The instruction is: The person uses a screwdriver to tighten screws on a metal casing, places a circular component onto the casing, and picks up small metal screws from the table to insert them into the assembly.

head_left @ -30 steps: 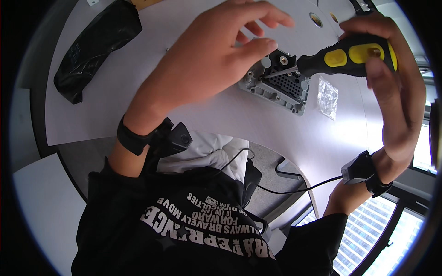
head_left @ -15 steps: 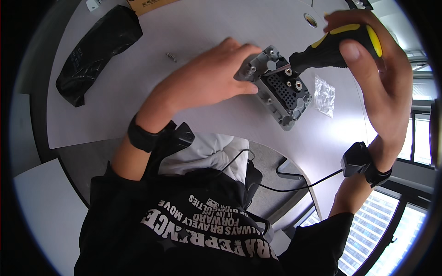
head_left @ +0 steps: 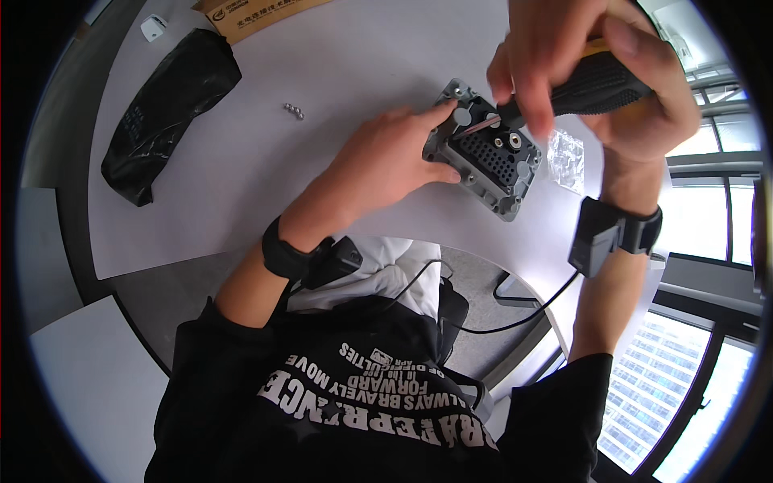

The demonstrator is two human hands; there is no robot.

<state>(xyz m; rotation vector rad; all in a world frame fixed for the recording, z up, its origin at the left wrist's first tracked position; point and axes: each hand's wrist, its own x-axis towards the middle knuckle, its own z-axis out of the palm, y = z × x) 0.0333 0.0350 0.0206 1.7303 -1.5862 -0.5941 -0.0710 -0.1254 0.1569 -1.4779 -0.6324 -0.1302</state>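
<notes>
Grey metal connector housing (head_left: 485, 150) sits flat on the white table (head_left: 241, 177), right of centre, w/ its dark pin insert facing up. Left hand (head_left: 385, 163) comes in from the near-left, fingers spread and pressed on the housing's left edge and near corner, not wrapped round it, prob. to pin it down so it won't spin under the tool. Right hand (head_left: 596, 76) is clenched round the black-and-yellow handle of a screwdriver (head_left: 576, 84); shaft angles down-left and the tip meets the housing's far-left corner, where a screw seems to sit, though the tip itself is too small to read. Clear plastic bag (head_left: 566, 155) lies just right of the housing, close at hand, contents unclear. Small metal bits (head_left: 293, 110) rest well apart to the left, and a black bag (head_left: 165, 109) lies far-left, out of the working zone. Cardboard box (head_left: 258, 12) edges the far side. Both wrists carry black bands, a cable trailing from the right one. Vs. half a sec ago: housing was tipped up in the left hand's grip, driver off to its right; now it lies flat, left hand pressing rather than holding, and the driver tip has come onto the corner.
</notes>
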